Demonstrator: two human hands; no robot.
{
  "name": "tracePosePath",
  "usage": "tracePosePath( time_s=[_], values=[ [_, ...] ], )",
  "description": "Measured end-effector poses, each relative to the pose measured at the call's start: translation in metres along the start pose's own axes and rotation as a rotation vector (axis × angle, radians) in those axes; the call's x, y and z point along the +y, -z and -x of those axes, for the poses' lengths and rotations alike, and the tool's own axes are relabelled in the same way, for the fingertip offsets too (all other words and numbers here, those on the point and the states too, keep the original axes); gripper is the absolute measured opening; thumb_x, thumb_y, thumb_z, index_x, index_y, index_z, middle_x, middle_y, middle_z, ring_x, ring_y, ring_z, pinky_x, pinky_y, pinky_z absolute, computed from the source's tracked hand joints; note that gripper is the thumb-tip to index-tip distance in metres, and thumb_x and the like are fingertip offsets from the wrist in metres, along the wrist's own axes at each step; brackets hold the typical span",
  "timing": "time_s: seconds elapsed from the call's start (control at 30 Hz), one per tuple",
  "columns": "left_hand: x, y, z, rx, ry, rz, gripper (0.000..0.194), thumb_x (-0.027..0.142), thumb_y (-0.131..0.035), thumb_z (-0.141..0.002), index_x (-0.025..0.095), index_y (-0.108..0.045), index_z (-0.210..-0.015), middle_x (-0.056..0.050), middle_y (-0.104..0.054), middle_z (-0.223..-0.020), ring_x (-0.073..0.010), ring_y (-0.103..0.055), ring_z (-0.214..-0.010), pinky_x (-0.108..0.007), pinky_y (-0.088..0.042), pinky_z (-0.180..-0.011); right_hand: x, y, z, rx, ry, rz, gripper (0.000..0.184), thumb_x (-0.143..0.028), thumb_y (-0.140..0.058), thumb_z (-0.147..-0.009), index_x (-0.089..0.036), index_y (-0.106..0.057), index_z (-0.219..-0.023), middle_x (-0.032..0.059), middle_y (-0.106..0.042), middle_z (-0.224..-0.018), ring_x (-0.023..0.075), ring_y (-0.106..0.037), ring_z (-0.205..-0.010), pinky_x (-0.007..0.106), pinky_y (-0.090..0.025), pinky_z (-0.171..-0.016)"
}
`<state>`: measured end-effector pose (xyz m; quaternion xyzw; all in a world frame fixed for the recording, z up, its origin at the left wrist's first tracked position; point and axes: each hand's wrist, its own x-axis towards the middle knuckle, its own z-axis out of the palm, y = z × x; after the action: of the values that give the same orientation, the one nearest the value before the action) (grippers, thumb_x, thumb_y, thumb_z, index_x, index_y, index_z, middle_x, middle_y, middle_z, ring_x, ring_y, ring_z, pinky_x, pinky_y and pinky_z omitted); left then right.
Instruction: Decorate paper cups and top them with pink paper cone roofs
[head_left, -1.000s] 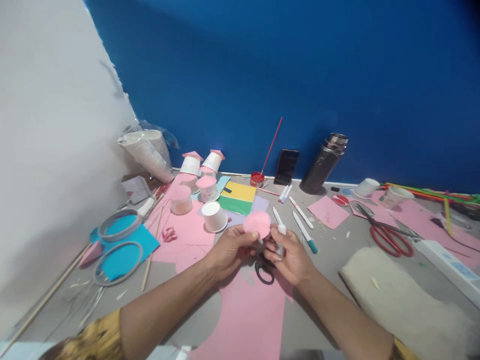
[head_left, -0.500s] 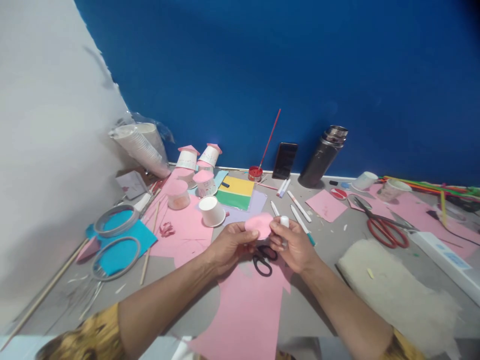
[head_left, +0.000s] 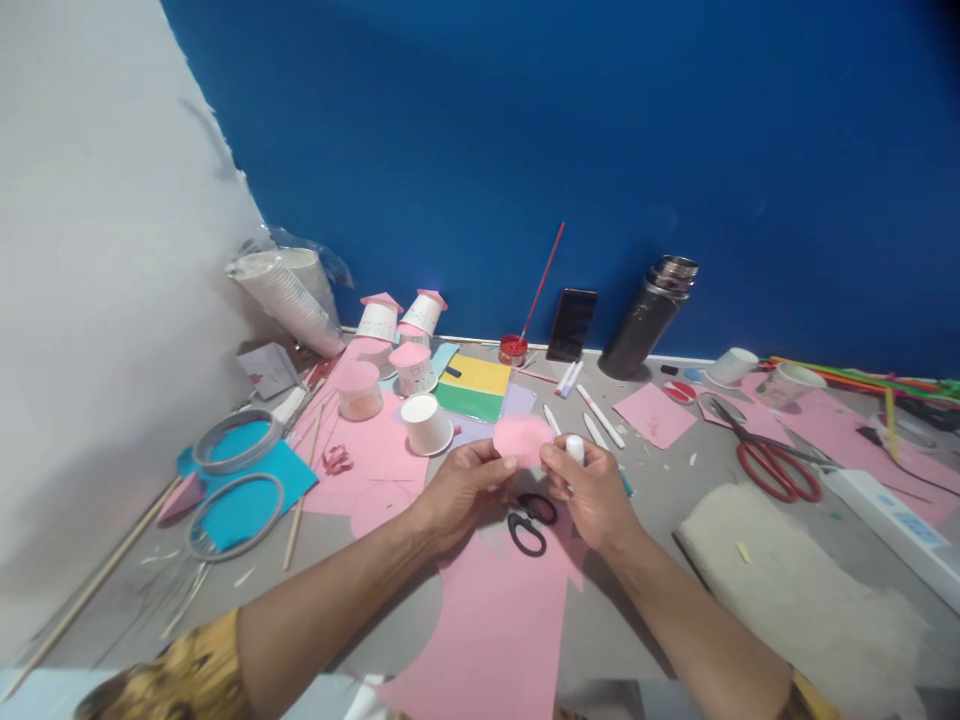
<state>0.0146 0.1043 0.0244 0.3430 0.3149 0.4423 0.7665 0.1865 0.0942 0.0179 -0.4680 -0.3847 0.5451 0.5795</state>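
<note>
Working from a distance, I have the left hand [head_left: 466, 495] pinching a pink paper piece [head_left: 523, 442] at its near left edge, thumb on top, while the right hand [head_left: 596, 495] grasps a white tube [head_left: 575, 447] and meets the paper's right edge with its fingertips. The paper bridges the gap between the two grips, its broad face toward the camera and its longer axis running from hand to hand. The tube rises from the right grip, its end pointing up past the thumb, long axis roughly upright; fingers hide the lower part. Below the grips, black-handled scissors [head_left: 538, 552] lie over a pink sheet [head_left: 499, 630]. A white cup [head_left: 426, 425] sits beyond the left grip; slim markers [head_left: 600, 415] lie beyond the right.
</note>
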Motion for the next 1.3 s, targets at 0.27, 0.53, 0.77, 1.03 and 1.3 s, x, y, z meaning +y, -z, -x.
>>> tracePosePath(
  time_s=[0.27, 0.53, 0.77, 1.03, 1.3],
  values=[
    [0.000, 0.004, -0.002, -0.005, 0.039, 0.115, 0.033, 0.029, -0.095, -0.069, 0.012, -0.070, -0.084, 0.000, -0.059, -0.066, -0.0079, -0.052, -0.057, -0.019, -0.039, -0.052, -0.005, 0.004, 0.003, -0.127, 0.002, 0.093, 0.046, -0.061, -0.080, -0.080, -0.018, -0.064, -0.072, -0.0038, -0.052, -0.060, 0.0081, -0.042, -0.049, 0.023, -0.034, -0.044],
    [0.004, 0.009, -0.005, 0.052, -0.013, 0.109, 0.030, 0.025, -0.095, -0.066, 0.013, -0.071, -0.080, 0.000, -0.060, -0.068, -0.0082, -0.053, -0.062, -0.018, -0.044, -0.058, -0.013, 0.006, 0.008, -0.056, 0.220, 0.318, 0.038, -0.055, -0.068, -0.092, -0.021, -0.072, -0.109, 0.0025, -0.069, -0.083, 0.0139, -0.056, -0.063, 0.027, -0.047, -0.060],
    [0.006, 0.006, -0.005, 0.022, -0.038, 0.148, 0.035, 0.024, -0.097, -0.066, 0.013, -0.079, -0.093, -0.004, -0.068, -0.085, -0.0118, -0.057, -0.075, -0.023, -0.047, -0.067, -0.016, 0.004, 0.009, -0.028, 0.461, 0.554, 0.014, -0.035, -0.071, -0.088, -0.023, -0.072, -0.096, 0.0052, -0.076, -0.092, 0.0211, -0.069, -0.087, 0.031, -0.054, -0.080],
    [0.013, 0.001, 0.000, -0.002, -0.085, 0.035, 0.044, 0.035, -0.097, -0.065, 0.013, -0.079, -0.099, -0.007, -0.071, -0.090, -0.0153, -0.059, -0.080, -0.028, -0.047, -0.077, -0.016, 0.004, 0.010, 0.048, 0.530, 0.578, 0.014, -0.032, -0.079, -0.082, -0.024, -0.068, -0.089, 0.0028, -0.074, -0.084, 0.0201, -0.068, -0.077, 0.031, -0.053, -0.074],
    [0.010, 0.004, -0.002, 0.010, -0.115, -0.021, 0.042, 0.037, -0.095, -0.069, 0.015, -0.079, -0.100, -0.007, -0.071, -0.091, -0.0155, -0.058, -0.080, -0.030, -0.045, -0.078, -0.017, 0.006, 0.008, 0.006, 0.934, 0.690, 0.009, -0.026, -0.076, -0.091, -0.025, -0.070, -0.097, 0.0053, -0.075, -0.090, 0.0216, -0.072, -0.084, 0.033, -0.056, -0.077]
  ],
)
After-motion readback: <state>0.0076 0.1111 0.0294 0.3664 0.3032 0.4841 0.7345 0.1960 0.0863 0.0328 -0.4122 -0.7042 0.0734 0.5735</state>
